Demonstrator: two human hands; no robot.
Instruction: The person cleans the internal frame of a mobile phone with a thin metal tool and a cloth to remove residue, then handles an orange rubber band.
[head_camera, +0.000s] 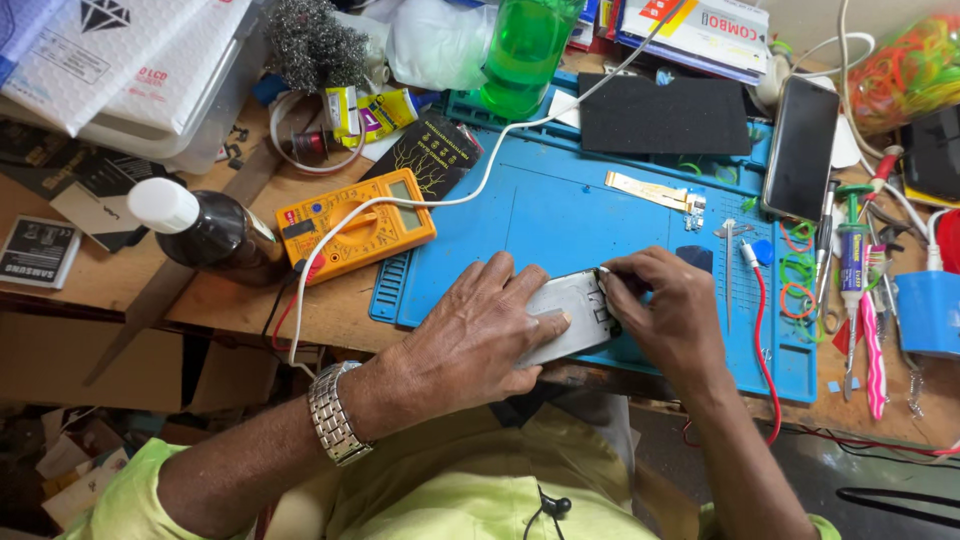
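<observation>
Hands rest on the blue mat. The left hand lies flat, fingers spread, pressing down a grey phone. The right hand curls its fingers, pinching the phone's top edge. Beyond the mat, a bottle holds green liquid.

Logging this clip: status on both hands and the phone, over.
Left hand flat on the opened phone, pinning it to blue mat. Right hand pinching at phone's top edge. White cable and yellow multimeter lie left, apart.
</observation>
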